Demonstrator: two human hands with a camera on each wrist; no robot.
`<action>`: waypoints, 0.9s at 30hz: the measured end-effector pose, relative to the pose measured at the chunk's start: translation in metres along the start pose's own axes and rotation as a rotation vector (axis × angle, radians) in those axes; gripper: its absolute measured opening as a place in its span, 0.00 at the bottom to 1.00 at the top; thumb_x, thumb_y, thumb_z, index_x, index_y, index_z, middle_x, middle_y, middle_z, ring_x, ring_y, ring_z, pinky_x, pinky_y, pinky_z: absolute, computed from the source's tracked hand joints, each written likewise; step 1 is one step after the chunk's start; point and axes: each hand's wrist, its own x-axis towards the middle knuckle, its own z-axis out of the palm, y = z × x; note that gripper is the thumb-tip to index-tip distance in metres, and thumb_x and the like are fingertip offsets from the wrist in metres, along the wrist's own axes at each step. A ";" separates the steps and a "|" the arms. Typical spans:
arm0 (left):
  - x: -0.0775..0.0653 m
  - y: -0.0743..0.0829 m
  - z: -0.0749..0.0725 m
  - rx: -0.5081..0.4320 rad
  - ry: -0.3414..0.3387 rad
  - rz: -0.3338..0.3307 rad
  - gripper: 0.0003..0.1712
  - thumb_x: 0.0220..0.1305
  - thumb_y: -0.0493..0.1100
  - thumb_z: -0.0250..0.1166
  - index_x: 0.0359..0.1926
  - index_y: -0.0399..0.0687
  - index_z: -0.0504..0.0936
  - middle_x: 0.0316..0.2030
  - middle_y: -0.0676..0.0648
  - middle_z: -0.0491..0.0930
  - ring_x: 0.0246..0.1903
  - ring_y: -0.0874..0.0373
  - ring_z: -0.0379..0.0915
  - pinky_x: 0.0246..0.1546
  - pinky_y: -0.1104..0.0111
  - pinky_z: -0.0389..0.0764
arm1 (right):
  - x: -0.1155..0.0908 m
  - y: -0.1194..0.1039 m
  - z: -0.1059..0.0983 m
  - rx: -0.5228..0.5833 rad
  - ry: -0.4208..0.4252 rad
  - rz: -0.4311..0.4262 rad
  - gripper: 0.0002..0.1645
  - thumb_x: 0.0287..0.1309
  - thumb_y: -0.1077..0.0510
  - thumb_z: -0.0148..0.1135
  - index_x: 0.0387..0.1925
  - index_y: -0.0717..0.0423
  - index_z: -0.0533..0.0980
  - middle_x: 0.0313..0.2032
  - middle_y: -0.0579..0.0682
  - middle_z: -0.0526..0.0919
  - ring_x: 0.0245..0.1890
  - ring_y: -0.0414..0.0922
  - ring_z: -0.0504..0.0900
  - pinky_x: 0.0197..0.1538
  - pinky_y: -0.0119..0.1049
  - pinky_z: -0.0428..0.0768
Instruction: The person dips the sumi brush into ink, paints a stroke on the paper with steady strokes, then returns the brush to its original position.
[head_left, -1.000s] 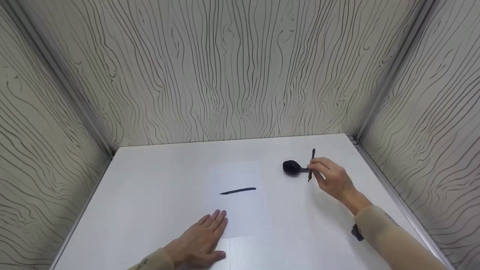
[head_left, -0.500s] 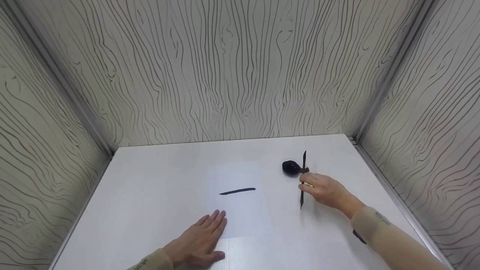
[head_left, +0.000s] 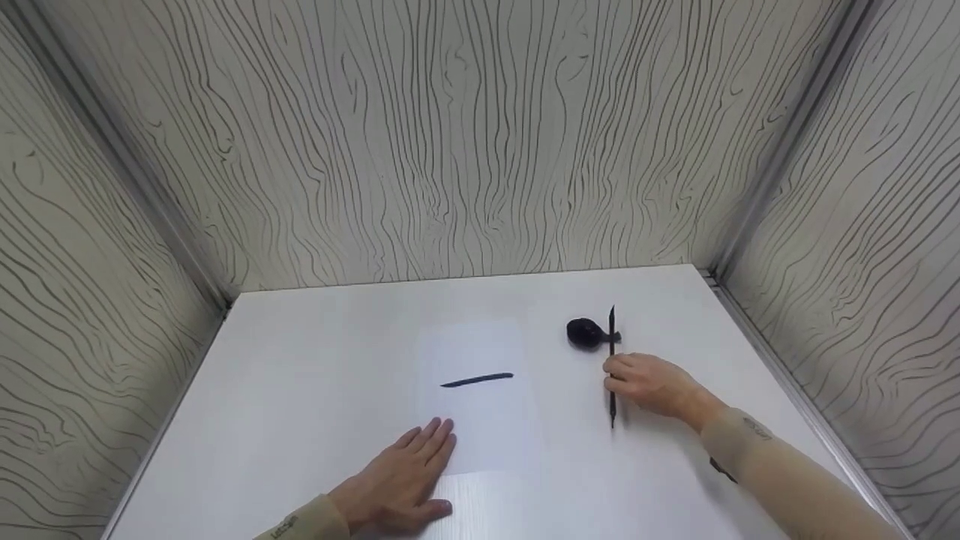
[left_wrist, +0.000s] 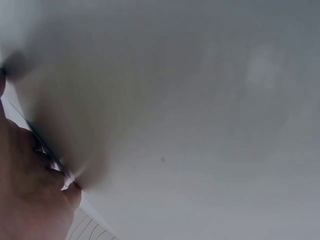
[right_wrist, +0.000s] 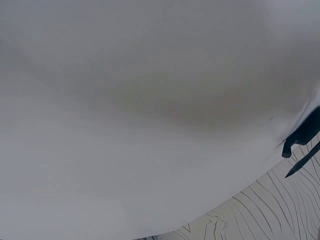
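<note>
My left hand [head_left: 401, 476] lies flat, fingers straight, on the lower left of a white sheet of paper [head_left: 491, 435]. A single thick black stroke [head_left: 478, 380] crosses the sheet. My right hand [head_left: 652, 382] pinches a slim black paintbrush [head_left: 613, 409] near its middle, just right of the sheet. The tapered end of the brush points away from me and overlaps the short handle of a small round black dish [head_left: 584, 334]. In the left wrist view, fingers [left_wrist: 37, 185] show at the edge. The right wrist view catches the dish's dark handle [right_wrist: 302, 136] and the brush tip [right_wrist: 295, 169].
All of this is on a white tabletop [head_left: 300, 352]. Wood-grain patterned walls [head_left: 450, 150] close it in at the back and both sides, with metal strips [head_left: 750, 210] at the corners.
My right hand has come toward me and down, and its grip on the paintbrush has shifted; more of the brush shows. My left hand, the paper and the dish have stayed put.
</note>
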 end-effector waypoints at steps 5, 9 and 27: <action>-0.001 0.001 0.001 -0.028 0.004 0.001 0.58 0.81 0.80 0.39 0.92 0.43 0.48 0.93 0.43 0.43 0.93 0.42 0.42 0.92 0.46 0.55 | -0.006 -0.004 0.003 0.000 -0.052 -0.010 0.08 0.65 0.67 0.55 0.36 0.53 0.77 0.43 0.49 0.86 0.43 0.46 0.87 0.46 0.36 0.90; -0.001 0.001 0.001 -0.035 0.000 -0.024 0.59 0.80 0.82 0.37 0.93 0.48 0.46 0.94 0.47 0.40 0.94 0.45 0.40 0.92 0.45 0.54 | -0.006 -0.007 0.004 -0.013 -0.092 -0.003 0.07 0.57 0.66 0.63 0.36 0.53 0.77 0.43 0.49 0.86 0.44 0.45 0.87 0.46 0.36 0.90; 0.001 0.000 0.000 -0.027 0.012 -0.018 0.59 0.80 0.80 0.40 0.92 0.44 0.50 0.93 0.44 0.44 0.93 0.44 0.43 0.92 0.47 0.55 | -0.014 -0.012 0.005 -0.006 -0.132 0.030 0.11 0.60 0.67 0.58 0.41 0.55 0.83 0.43 0.49 0.86 0.43 0.44 0.87 0.47 0.32 0.89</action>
